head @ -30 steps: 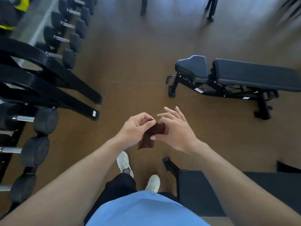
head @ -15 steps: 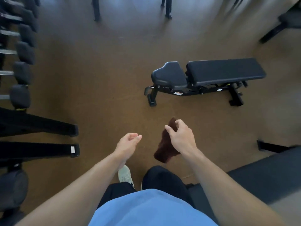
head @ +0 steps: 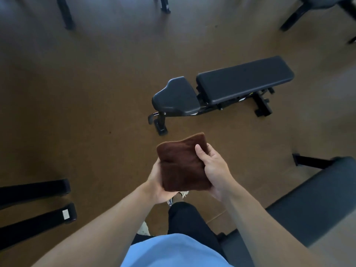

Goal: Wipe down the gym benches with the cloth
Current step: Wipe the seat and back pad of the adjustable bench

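A folded dark brown cloth [head: 183, 164] lies flat between both hands in front of my waist. My left hand [head: 157, 184] holds it from under its left edge, mostly hidden by the cloth. My right hand [head: 213, 166] grips its right edge, thumb on top. A black gym bench [head: 242, 81] with a separate seat pad [head: 177, 97] stands on the floor ahead, a little to the right, apart from the cloth. A second dark bench pad [head: 316, 199] sits close by at my right.
Two black rack feet [head: 34, 205] jut in from the left edge. More black equipment legs [head: 66, 14] stand at the top, and another frame [head: 316, 12] at the top right. The brown floor [head: 86, 93] stretches between them.
My left hand has joined the right on the cloth, which now lies spread flat instead of hanging bunched. The bench looks nearer and the dumbbell rack has left the view.
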`<state>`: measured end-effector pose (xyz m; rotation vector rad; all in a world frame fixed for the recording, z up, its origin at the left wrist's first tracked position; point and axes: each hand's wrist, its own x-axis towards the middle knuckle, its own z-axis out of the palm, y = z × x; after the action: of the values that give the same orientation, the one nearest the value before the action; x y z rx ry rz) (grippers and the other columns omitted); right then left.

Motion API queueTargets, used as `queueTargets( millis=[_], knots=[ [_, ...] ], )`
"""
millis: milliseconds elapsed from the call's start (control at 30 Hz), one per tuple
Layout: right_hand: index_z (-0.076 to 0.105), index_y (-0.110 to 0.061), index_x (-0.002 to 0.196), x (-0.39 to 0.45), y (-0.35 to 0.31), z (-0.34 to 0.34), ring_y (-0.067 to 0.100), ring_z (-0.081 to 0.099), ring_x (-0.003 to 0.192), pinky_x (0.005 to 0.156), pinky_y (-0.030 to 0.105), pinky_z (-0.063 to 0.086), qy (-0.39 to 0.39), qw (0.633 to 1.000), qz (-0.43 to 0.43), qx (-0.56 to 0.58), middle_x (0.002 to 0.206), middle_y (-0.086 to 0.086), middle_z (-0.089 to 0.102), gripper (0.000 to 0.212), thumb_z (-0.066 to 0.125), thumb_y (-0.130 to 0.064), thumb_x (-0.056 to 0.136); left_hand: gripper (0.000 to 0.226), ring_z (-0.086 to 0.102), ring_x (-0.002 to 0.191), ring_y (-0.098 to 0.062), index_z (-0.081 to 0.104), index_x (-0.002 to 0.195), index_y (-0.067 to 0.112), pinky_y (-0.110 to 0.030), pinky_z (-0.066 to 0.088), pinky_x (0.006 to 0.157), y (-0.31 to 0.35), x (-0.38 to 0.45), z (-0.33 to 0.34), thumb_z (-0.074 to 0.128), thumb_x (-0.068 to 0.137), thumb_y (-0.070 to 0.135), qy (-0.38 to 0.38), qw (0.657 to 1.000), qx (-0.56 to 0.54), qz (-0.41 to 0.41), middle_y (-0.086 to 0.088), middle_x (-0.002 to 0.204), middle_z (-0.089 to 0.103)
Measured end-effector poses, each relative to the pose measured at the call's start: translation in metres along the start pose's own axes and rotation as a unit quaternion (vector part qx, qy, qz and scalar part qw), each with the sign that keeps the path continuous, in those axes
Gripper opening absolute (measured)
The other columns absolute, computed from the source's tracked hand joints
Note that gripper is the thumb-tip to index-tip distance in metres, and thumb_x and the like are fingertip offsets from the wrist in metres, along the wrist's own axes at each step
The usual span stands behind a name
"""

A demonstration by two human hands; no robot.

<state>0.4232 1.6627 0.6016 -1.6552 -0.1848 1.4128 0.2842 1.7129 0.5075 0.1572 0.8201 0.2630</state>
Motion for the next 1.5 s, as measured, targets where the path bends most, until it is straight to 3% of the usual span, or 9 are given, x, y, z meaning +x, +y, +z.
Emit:
queueTargets(
  millis=[100, 200, 400, 567, 833, 1000, 1167, 1367, 1500],
  knots=[
    [0.069, -0.031, 0.114, 0.041, -0.028, -0.015, 0.02, 0.076, 0.101, 0.089, 0.043, 0.063, 0.015, 0.997, -0.066, -0.044, 0.104, -0.005, 0.079, 0.014, 0.059, -0.037, 0.105, 0.072, 0.059, 0.125, -0.032, 0.065, 0.133, 0.013, -0.051, 0.037, 0.118, 0.019, 0.038, 0.031, 0.065, 0.086, 0.067, 0.134, 0.984, 0.112, -0.036, -0.01, 0.139, 0.061],
    [0.063, -0.031, 0.115, 0.077, -0.06, -0.035, 0.011, 0.071, 0.099, 0.086, 0.03, 0.059, 0.019, 0.969, -0.151, -0.193, 0.104, -0.009, 0.074, 0.011, 0.055, -0.035, 0.107, 0.056, 0.043, 0.143, -0.027, 0.043, 0.152, 0.014, -0.046, 0.03, 0.121, 0.035, 0.075, 0.052, 0.047, 0.106, 0.044, 0.247, 0.953, 0.177, -0.019, -0.005, 0.155, 0.048],
    [0.058, -0.031, 0.133, 0.117, -0.11, -0.039, 0.006, 0.068, 0.103, 0.088, 0.028, 0.057, -0.063, 0.944, -0.165, -0.279, 0.108, -0.012, 0.071, 0.025, 0.051, -0.036, 0.109, 0.028, 0.062, 0.124, -0.027, 0.069, 0.118, 0.007, -0.043, 0.045, 0.113, 0.079, 0.122, 0.094, 0.048, 0.107, 0.021, 0.223, 0.957, 0.181, 0.03, -0.016, 0.128, 0.069],
    [0.062, -0.035, 0.129, 0.149, -0.134, -0.029, 0.0, 0.067, 0.103, 0.094, 0.029, 0.054, -0.105, 0.942, -0.173, -0.269, 0.108, -0.014, 0.074, 0.023, 0.054, -0.035, 0.108, 0.051, 0.058, 0.132, -0.037, 0.058, 0.14, 0.01, -0.053, 0.041, 0.114, 0.111, 0.144, 0.108, 0.041, 0.106, 0.045, 0.081, 0.996, 0.018, 0.031, -0.02, 0.139, 0.062],
    [0.061, -0.037, 0.128, 0.21, -0.156, -0.024, 0.007, 0.071, 0.099, 0.092, 0.041, 0.058, -0.111, 0.932, -0.136, -0.318, 0.105, -0.011, 0.076, 0.021, 0.053, -0.037, 0.108, 0.095, 0.065, 0.122, -0.033, 0.074, 0.121, 0.013, -0.049, 0.043, 0.112, 0.168, 0.196, 0.101, 0.033, 0.083, 0.089, 0.089, 0.995, 0.008, 0.034, -0.016, 0.125, 0.072],
    [0.055, -0.039, 0.132, 0.257, -0.157, 0.007, 0.009, 0.067, 0.074, 0.073, 0.03, 0.054, -0.114, 0.852, -0.215, -0.463, 0.089, -0.011, 0.074, 0.025, 0.049, -0.043, 0.108, 0.041, 0.065, 0.093, -0.029, 0.061, 0.12, -0.003, -0.039, 0.051, 0.088, 0.234, 0.231, 0.068, 0.055, 0.098, 0.03, 0.116, 0.993, 0.01, 0.002, -0.019, 0.101, 0.063],
    [0.068, -0.039, 0.12, 0.335, -0.163, 0.018, 0.004, 0.073, 0.091, 0.085, 0.03, 0.059, -0.073, 0.945, -0.123, -0.295, 0.1, -0.011, 0.078, 0.018, 0.064, -0.034, 0.103, 0.043, 0.067, 0.105, -0.035, 0.065, 0.125, -0.007, -0.044, 0.054, 0.095, 0.293, 0.272, 0.048, 0.036, 0.099, 0.011, 0.118, 0.99, 0.048, -0.062, -0.031, 0.121, 0.068],
    [0.073, -0.04, 0.093, 0.437, -0.157, -0.009, 0.007, 0.072, 0.088, 0.08, 0.024, 0.057, 0.056, 0.962, -0.087, -0.254, 0.095, -0.01, 0.076, 0.004, 0.076, -0.043, 0.094, 0.057, 0.056, 0.127, -0.036, 0.066, 0.13, 0.001, -0.055, 0.035, 0.118, 0.331, 0.33, 0.045, 0.033, 0.091, 0.025, 0.047, 0.992, 0.034, -0.114, -0.028, 0.139, 0.059],
    [0.071, -0.021, 0.098, 0.506, -0.121, -0.024, 0.011, 0.071, 0.086, 0.084, 0.032, 0.054, 0.058, 0.984, 0.046, -0.162, 0.096, -0.004, 0.076, 0.035, 0.062, -0.054, 0.099, 0.05, 0.062, 0.126, -0.032, 0.062, 0.138, 0.012, -0.052, 0.047, 0.11, 0.334, 0.375, 0.032, 0.049, 0.102, 0.045, 0.002, 0.988, 0.102, -0.114, -0.018, 0.136, 0.066]
  ],
)
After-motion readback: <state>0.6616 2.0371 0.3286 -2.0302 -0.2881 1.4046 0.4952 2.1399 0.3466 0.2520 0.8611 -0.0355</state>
